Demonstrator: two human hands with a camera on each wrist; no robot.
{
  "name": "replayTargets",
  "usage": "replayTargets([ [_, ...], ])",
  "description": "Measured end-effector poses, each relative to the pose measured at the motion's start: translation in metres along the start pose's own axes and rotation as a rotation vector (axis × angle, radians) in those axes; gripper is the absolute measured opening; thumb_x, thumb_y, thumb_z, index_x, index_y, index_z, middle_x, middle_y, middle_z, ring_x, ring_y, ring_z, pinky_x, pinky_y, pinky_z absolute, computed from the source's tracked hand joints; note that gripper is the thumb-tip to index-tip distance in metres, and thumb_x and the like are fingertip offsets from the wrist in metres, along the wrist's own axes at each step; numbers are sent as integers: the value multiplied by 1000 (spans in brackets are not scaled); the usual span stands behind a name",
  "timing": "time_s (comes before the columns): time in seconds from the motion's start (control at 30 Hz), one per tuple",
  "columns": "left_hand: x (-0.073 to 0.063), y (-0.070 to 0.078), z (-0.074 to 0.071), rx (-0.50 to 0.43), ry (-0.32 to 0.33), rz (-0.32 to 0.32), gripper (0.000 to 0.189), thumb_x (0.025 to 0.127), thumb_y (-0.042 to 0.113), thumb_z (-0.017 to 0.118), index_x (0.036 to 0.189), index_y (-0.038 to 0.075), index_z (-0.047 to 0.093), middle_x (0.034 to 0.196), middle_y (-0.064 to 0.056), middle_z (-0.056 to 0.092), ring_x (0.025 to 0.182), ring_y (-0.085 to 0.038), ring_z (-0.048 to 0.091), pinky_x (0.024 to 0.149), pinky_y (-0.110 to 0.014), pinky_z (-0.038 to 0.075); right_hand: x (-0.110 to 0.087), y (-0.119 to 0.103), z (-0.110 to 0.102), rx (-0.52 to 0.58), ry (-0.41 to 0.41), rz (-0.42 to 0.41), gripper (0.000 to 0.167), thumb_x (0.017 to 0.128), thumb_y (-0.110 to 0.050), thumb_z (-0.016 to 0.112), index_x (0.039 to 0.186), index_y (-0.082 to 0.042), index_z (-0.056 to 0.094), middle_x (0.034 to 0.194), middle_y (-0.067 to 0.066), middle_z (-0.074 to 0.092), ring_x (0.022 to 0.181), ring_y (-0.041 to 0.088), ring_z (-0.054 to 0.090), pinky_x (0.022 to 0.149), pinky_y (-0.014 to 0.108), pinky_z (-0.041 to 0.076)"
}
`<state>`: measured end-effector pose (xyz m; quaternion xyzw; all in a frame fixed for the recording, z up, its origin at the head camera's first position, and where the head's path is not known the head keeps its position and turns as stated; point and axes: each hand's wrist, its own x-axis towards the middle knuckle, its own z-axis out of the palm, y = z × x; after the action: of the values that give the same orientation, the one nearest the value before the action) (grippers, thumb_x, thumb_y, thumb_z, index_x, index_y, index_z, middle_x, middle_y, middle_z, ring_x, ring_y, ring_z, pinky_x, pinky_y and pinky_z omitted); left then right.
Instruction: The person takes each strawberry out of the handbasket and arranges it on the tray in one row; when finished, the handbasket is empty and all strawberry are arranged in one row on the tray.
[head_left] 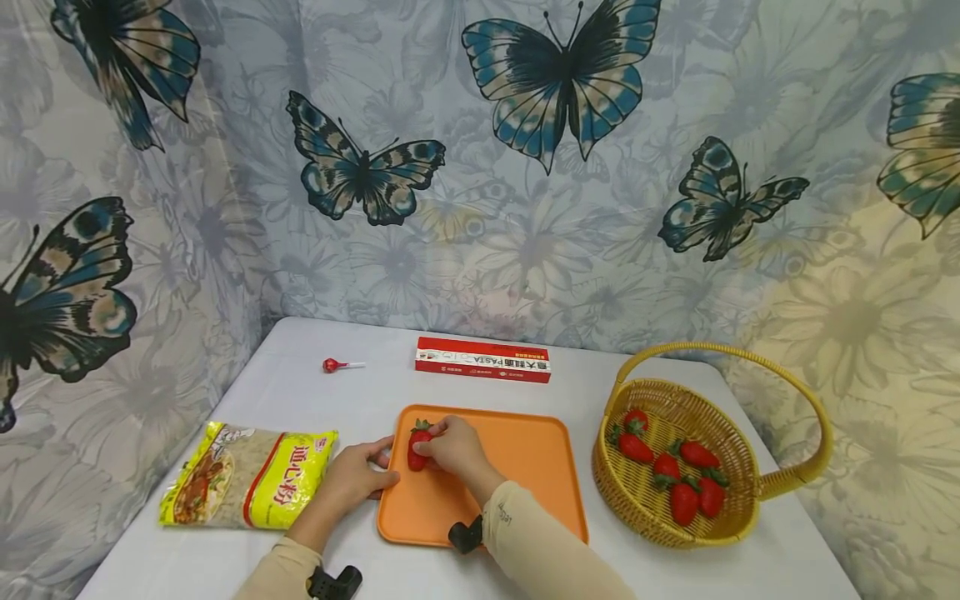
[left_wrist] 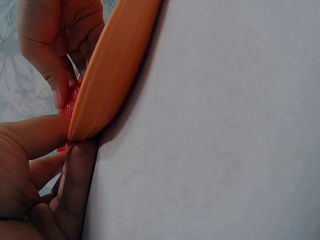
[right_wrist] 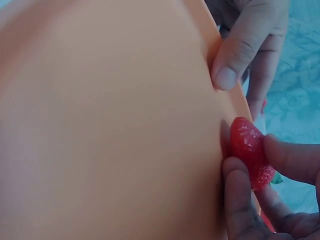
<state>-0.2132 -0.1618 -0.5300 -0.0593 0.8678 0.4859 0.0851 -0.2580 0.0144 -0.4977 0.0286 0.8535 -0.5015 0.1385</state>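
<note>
On the left part of an orange tray [head_left: 517,467] is a red strawberry [head_left: 417,450] with a green leafy top. My right hand [head_left: 459,450] pinches it between thumb and fingers, close over the tray floor; the right wrist view shows the strawberry [right_wrist: 250,152] right beside the raised rim. My left hand [head_left: 351,479] grips the tray's left edge, thumb over the rim and fingers underneath. From the left wrist view, the tray wall [left_wrist: 112,70] hides most of the strawberry [left_wrist: 70,102].
A yellow wicker basket [head_left: 611,492] with several strawberries stands right of the tray. Left lies a yellow bag of pasta [head_left: 251,479]. Behind the tray are a red pasta box [head_left: 482,360] and a red lollipop [head_left: 331,365]. A butterfly-patterned curtain [head_left: 525,250] borders the white table.
</note>
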Motion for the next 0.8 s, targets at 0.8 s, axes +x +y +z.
replayTargets([
  [0.8, 0, -1, 0, 10, 13, -22, 66, 80, 19, 82, 140, 12, 56, 89, -2, 55, 63, -15, 58, 58, -26, 53, 5, -8, 18, -2, 21, 0, 32, 81, -22, 82, 94, -5, 60, 82, 6, 59, 62, 17, 61, 59, 27, 56],
])
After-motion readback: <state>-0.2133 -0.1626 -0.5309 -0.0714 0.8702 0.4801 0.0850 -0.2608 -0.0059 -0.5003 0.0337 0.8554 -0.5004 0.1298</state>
